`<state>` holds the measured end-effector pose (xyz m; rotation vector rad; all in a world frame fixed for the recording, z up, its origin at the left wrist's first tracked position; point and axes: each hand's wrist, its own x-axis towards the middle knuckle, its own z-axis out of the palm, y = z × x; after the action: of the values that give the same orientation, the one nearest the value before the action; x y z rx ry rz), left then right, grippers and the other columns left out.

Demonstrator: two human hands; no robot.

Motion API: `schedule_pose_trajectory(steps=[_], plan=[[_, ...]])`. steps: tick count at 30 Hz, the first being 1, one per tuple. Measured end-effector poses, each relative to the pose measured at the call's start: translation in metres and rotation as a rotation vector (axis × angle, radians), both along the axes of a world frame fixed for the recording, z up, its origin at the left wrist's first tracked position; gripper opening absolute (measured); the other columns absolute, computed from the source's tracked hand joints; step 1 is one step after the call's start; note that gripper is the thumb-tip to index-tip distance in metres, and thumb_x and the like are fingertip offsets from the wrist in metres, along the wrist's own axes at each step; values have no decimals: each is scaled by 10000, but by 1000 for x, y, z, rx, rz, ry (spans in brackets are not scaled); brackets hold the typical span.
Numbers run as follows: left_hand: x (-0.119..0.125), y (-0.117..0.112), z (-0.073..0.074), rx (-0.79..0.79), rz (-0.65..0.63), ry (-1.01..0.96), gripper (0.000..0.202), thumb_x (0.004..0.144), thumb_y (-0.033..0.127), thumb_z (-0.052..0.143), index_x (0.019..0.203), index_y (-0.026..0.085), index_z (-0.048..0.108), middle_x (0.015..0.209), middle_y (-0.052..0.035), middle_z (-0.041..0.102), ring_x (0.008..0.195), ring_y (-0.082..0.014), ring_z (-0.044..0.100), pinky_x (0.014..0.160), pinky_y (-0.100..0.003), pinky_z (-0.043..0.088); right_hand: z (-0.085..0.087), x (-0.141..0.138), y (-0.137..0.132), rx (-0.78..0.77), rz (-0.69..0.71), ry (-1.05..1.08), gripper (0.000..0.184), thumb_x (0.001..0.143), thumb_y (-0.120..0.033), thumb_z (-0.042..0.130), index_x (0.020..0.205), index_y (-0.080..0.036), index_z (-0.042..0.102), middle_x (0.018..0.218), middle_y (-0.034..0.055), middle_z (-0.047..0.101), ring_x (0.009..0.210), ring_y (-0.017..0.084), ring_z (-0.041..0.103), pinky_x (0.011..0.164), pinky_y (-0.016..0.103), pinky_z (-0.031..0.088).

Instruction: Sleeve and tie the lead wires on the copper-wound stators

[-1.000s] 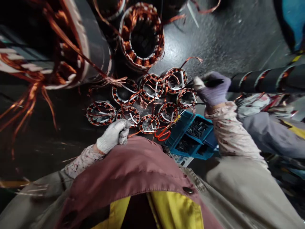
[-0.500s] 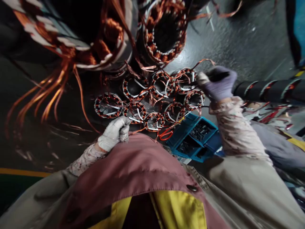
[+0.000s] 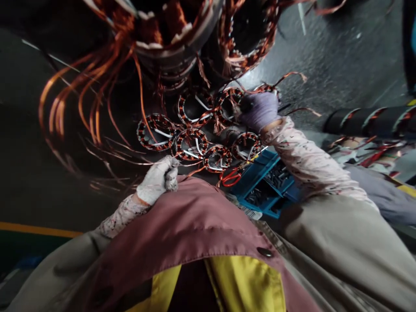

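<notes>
Copper everywhere on this one. Main change: the right hand (image 3: pixel 260 110), purple glove, was off at the right edge of the small stators (image 3: pixel 191 145) a moment ago. It has now slid left and sits on top of the cluster, covering one of the back-row ones. So I'd say the work has gone from the fringe of the group to the middle of it. Its fingers are curled and there's something dark at the tips, but I can't tell if it's gripping a tool or if that's just shadow.

The left hand (image 3: pixel 159 180), white glove, hasn't budged. It's balled into a loose fist against the edge of the pink cloth (image 3: pixel 195 216), near the closest stator. A copper strand runs off from it and may be pinched in there, can't say.

The stators lie flat on the dark floor (image 3: pixel 325 52), packed close together. The blue tray (image 3: pixel 251 175) and the red-handled scissors (image 3: pixel 230 177) are just beside them on the near right.

Hard to see:
- The view has swung too, so the big stators (image 3: pixel 250 34) at the back are now cut off by the top edge.
- The loose copper strands (image 3: pixel 81 86) smear into blur on the left.
- The tray's contents are just dark bits.
- The row of dark rolls (image 3: pixel 367 121) runs out of frame on the right.
</notes>
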<state>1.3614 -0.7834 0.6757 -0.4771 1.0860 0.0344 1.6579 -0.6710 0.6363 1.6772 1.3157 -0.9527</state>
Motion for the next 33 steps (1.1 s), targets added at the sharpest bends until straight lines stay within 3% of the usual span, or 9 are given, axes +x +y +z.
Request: schedule_pose_trajectory(steps=[4, 8, 11, 14, 17, 21, 27, 30, 33], plan=[[-2, -4, 0, 31, 43, 8, 242, 834, 399, 616, 784, 207, 478, 467, 116, 351, 327, -44, 302, 360, -182, 346, 19, -1, 9, 106, 48, -79, 248, 818, -383, 625, 898, -152, 664, 922, 95, 711, 888, 217, 616, 857, 356, 464], [0, -9, -3, 31, 52, -18, 288, 842, 442, 627, 781, 205, 475, 474, 118, 342, 332, -37, 290, 360, -173, 331, 78, 14, -10, 428, -253, 32, 256, 829, -477, 570, 804, -229, 633, 822, 78, 692, 738, 198, 595, 709, 369, 489], [6, -11, -7, 25, 27, -54, 284, 852, 443, 612, 781, 205, 475, 469, 118, 342, 327, -40, 289, 356, -176, 330, 103, 28, -50, 411, -371, -10, 337, 789, -626, 561, 734, -295, 584, 762, 73, 685, 735, 236, 573, 688, 415, 479], [12, -13, -9, 27, -15, -77, 272, 849, 441, 607, 781, 210, 480, 455, 116, 340, 317, -53, 296, 332, -183, 317, 90, 36, -92, 249, -392, -126, 347, 755, -581, 592, 699, -241, 556, 733, 91, 682, 719, 218, 585, 695, 367, 475], [15, -18, -8, 48, -34, -82, 293, 850, 465, 607, 776, 209, 486, 452, 115, 344, 317, -55, 302, 331, -189, 327, 64, 37, -118, 140, -231, -256, 277, 760, -463, 606, 735, -187, 595, 793, 108, 704, 752, 216, 624, 708, 325, 448], [16, -26, -11, 28, -19, -73, 302, 857, 483, 607, 789, 209, 500, 464, 113, 356, 321, -53, 291, 335, -195, 335, 46, 37, -132, 56, 3, -318, 310, 787, -474, 580, 823, -176, 656, 751, 97, 697, 723, 245, 637, 632, 310, 381], [19, -32, -14, -17, -22, -97, 268, 864, 442, 599, 775, 211, 496, 452, 110, 353, 317, -58, 302, 324, -192, 323, 35, 48, -133, 9, 63, -337, 291, 784, -449, 594, 815, -167, 658, 709, 93, 674, 710, 249, 635, 635, 316, 380], [17, -33, -14, -12, -18, -88, 267, 864, 438, 590, 765, 215, 485, 449, 112, 351, 312, -58, 299, 321, -192, 322, 40, 53, -123, 128, -26, -286, 224, 736, -394, 643, 724, -171, 626, 668, 66, 658, 660, 203, 605, 635, 308, 402], [13, -33, -15, -7, -8, -90, 270, 848, 440, 604, 761, 216, 479, 452, 114, 351, 315, -58, 304, 324, -194, 327, 62, 49, -111, 421, -208, -169, 209, 734, -368, 638, 656, -184, 577, 610, 42, 624, 585, 141, 543, 596, 279, 412]])
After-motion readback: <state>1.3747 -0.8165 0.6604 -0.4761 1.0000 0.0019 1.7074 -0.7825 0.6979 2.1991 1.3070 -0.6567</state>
